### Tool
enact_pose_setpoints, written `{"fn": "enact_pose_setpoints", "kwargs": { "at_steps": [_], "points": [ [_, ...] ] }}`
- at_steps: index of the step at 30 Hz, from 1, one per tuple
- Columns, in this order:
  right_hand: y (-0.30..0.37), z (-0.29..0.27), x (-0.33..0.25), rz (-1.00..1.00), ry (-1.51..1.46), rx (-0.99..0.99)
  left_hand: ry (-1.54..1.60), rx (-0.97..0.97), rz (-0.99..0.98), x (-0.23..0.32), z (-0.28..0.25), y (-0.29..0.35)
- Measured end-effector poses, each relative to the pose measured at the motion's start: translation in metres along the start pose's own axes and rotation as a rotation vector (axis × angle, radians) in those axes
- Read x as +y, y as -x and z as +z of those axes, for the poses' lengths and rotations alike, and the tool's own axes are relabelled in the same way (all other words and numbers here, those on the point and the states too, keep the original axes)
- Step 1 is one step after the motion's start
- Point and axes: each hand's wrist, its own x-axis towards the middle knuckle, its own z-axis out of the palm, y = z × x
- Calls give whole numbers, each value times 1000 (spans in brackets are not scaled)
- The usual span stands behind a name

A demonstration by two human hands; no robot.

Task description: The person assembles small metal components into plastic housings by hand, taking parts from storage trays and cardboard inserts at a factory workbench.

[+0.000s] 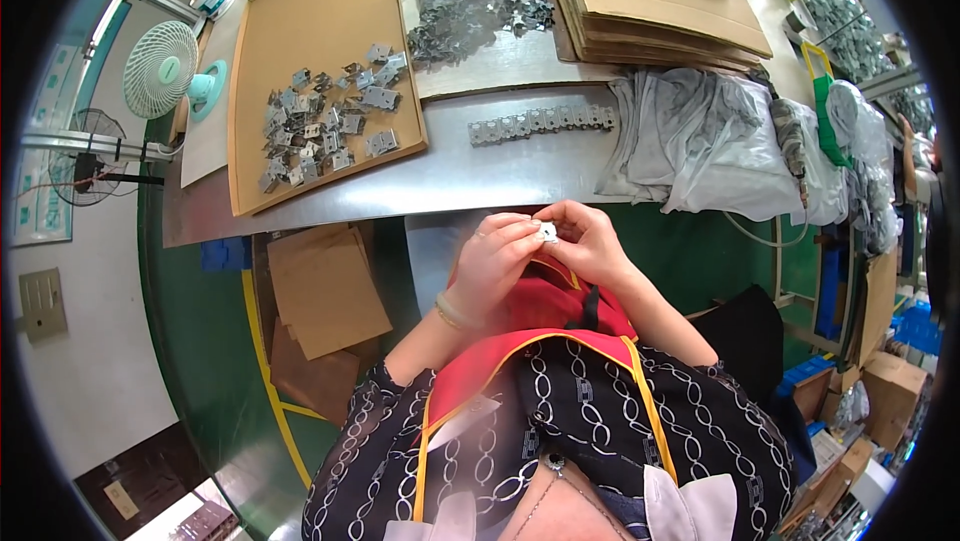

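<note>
Close to my body, just off the table's front edge, I pinch a small silvery metal bracket (545,232) between both hands. My left hand (497,253) grips its left side with the fingers bent over it. On the other side, the thumb and fingers of my right hand (590,244) close on it. Beyond my hands, a row of similar metal brackets (540,125) lies side by side on the steel tabletop (450,166). To the left, a shallow cardboard tray (300,31) holds a loose heap of metal brackets (325,126).
A clear plastic bag of small dark metal parts (475,6) lies at the back. Stacked cardboard sheets (660,1) stand right of it. White-grey cloth bags (700,136) and a power screwdriver (790,136) occupy the right side. A green fan (165,71) stands at the far left.
</note>
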Motion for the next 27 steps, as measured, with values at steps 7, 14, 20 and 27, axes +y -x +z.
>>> {"fn": "enact_pose_setpoints", "kwargs": {
  "at_steps": [7,14,20,27],
  "points": [
    [-18,-18,-17,-117,-80,-46,-363,-119,-237,-34,-25,-17],
    [-22,-34,-16,-127,-34,246,-747,-171,-404,-125,-41,-61],
    [-9,-45,-6,-126,40,343,-542,-408,-545,-152,-29,-68],
    [-4,-61,11,-59,-33,399,-417,-169,-422,-134,-7,-61]
  ]
}}
